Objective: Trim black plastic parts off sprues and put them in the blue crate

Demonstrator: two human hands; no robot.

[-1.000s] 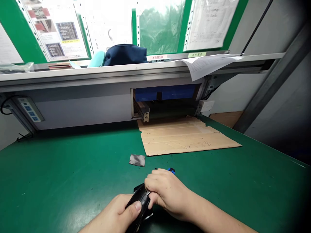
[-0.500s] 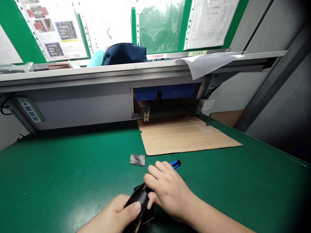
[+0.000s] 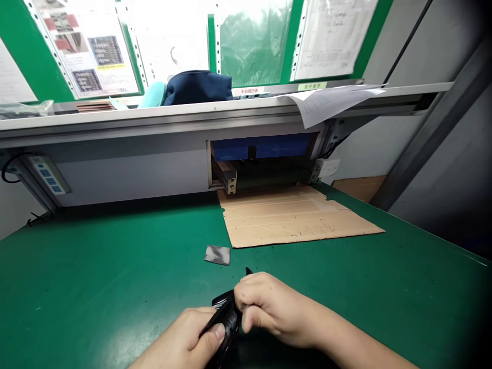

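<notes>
My left hand (image 3: 179, 335) and right hand (image 3: 274, 307) clench a glossy black plastic casing (image 3: 226, 320).
Fingers (image 3: 251, 292) curled tight, left thumb (image 3: 218, 333) pressing its face; a white label (image 3: 248, 90) ahead reads 不良履历表.

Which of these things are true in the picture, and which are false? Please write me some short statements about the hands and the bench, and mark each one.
1. The left hand grips a black plastic casing. True.
2. The right hand lies flat and touches nothing. False: its fingers wrap around the casing.
3. A small grey square piece lies on the cardboard. False: it lies on the green bench mat, apart from the cardboard.
4. A flattened cardboard sheet lies on the mat, beyond the hands. True.
5. A dark blue fabric bundle sits on the shelf above the bench. True.
</notes>
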